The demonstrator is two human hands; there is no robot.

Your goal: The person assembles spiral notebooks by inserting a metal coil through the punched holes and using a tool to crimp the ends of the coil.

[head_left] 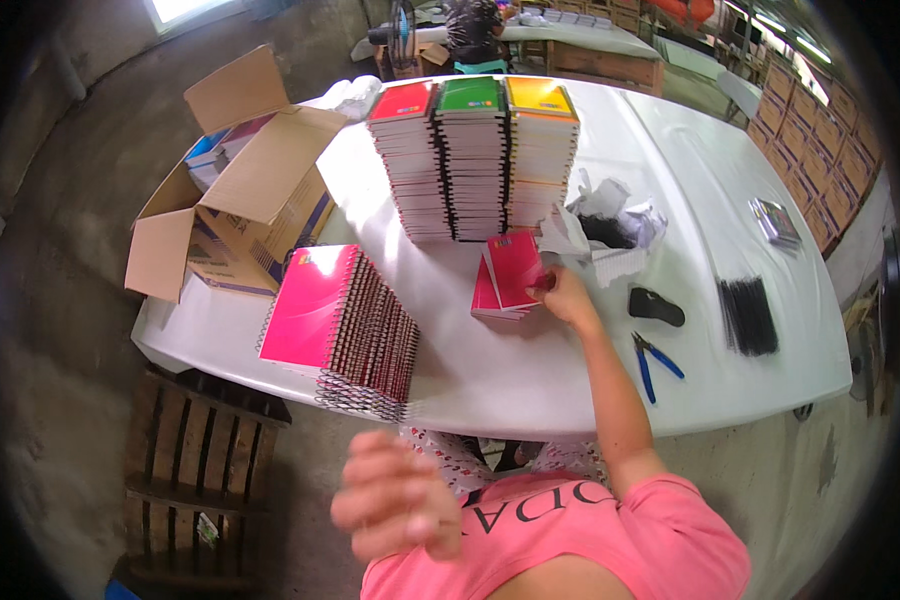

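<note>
My right hand [567, 298] pinches the lower right corner of a pink notebook [512, 268], the top one of a small, uneven stack. More pink covers [484, 290] show beneath it. Raised in front of my pink shirt, my left hand [398, 497] is blurred; its fingers look loosely apart with nothing in them. To the left stands a tall stack of spiral-bound pink notebooks [310, 305], wire spines facing right. Behind the small stack rise three tall piles of notebooks with red [403, 102], green [469, 95] and yellow [539, 96] tops.
An open cardboard box [260, 240] with notebooks sits at the table's left. Right of my hand are crumpled white paper [625, 215] around dark pieces, a black object [656, 307], blue-handled pliers [654, 362] and black wire spines [747, 316]. A wooden pallet [195, 480] lies lower left.
</note>
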